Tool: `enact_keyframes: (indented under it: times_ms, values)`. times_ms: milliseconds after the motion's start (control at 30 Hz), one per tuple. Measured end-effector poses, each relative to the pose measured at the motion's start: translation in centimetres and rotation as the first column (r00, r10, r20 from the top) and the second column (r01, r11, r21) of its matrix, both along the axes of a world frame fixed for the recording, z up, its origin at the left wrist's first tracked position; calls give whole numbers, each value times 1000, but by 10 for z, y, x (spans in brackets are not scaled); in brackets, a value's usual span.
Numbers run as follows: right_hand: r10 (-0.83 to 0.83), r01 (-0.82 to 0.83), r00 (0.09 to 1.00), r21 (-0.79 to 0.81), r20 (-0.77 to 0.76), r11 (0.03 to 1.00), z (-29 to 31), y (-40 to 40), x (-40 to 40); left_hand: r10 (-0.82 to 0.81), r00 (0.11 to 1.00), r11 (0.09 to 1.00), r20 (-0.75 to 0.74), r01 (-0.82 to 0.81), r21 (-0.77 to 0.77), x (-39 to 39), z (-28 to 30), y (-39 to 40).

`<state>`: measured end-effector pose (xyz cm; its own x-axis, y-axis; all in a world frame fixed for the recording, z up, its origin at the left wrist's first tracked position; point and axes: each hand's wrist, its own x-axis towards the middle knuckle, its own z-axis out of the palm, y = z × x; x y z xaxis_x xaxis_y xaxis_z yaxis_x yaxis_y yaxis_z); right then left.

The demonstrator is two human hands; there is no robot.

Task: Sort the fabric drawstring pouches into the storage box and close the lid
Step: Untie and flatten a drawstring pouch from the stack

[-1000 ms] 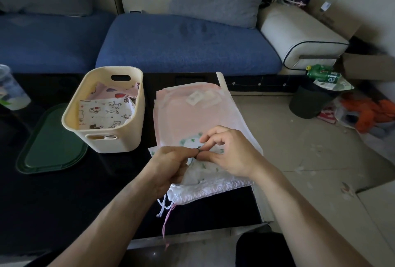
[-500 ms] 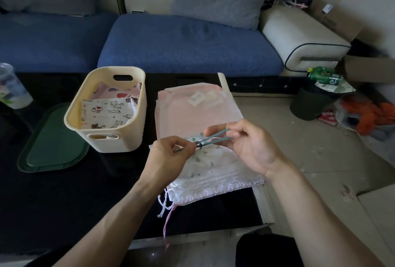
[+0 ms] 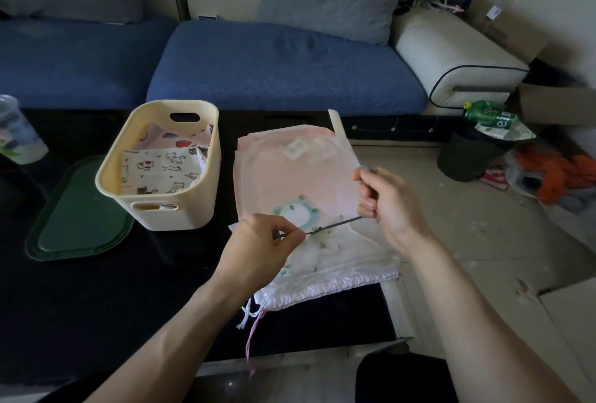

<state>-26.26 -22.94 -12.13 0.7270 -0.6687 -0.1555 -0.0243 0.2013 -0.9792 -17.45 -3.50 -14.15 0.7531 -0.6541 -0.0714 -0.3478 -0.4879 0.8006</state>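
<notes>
A cream storage box (image 3: 206, 173) stands on the black table and holds cat-print pouches (image 3: 161, 167). Its green lid (image 3: 80, 218) lies flat to the left of it. To the right lies a stack of pink and white drawstring pouches (image 3: 296, 170), with their cords hanging over the near table edge. Above the stack, my left hand (image 3: 261, 244) pinches one end of a thin dark cord (image 3: 332, 226). My right hand (image 3: 387, 206) grips the other end, and the cord is stretched taut between them.
A plastic cup (image 3: 16, 131) stands at the table's far left. A blue sofa (image 3: 277, 64) runs behind the table. On the floor to the right sit a dark bin (image 3: 464, 157) with a green bottle (image 3: 487, 115) on top and orange clutter.
My right hand has moved right and away from the left, drawing the cord out longer and taut. The left hand has stayed at about the same spot over the pouches.
</notes>
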Motion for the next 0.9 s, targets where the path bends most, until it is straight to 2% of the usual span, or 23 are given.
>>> enact_keyframes:
  times_ms: [100,200,333,400,500,567,633,700,767,833,900]
  values:
    - [109,-133,987,-211,-120,968,-4,-5,-4,-24,997,999,70,21,39,2,2,3]
    - [144,-255,946,-392,-292,884,-7,-6,-6,-23,995,998,96,18,58,6,3,5]
    - [192,-360,905,-442,-380,822,-8,-8,-8,-54,993,995,109,44,87,8,4,8]
    - [170,-384,889,-492,-424,781,-9,-9,-8,-79,989,992,122,66,104,8,4,9]
    - [50,-371,873,-596,-485,712,-13,-8,-6,-133,980,985,146,113,132,8,3,11]
    - [-30,-335,875,-649,-484,683,-15,-6,-7,-156,975,983,156,137,124,8,2,13]
    - [-18,-338,895,-705,-445,623,-10,-1,-9,-171,975,981,145,154,119,7,2,13]
    - [143,-446,882,-696,-449,563,-5,6,-10,-184,974,978,129,168,124,6,2,13]
    - [305,-602,795,-616,-525,508,-3,14,-12,-190,977,977,98,178,120,6,3,13]
    - [370,-696,715,-553,-593,459,-6,20,-12,-173,984,979,28,169,115,7,3,12]
    - [368,-690,717,-530,-592,492,-8,23,-11,-133,989,983,-70,141,121,11,4,9]
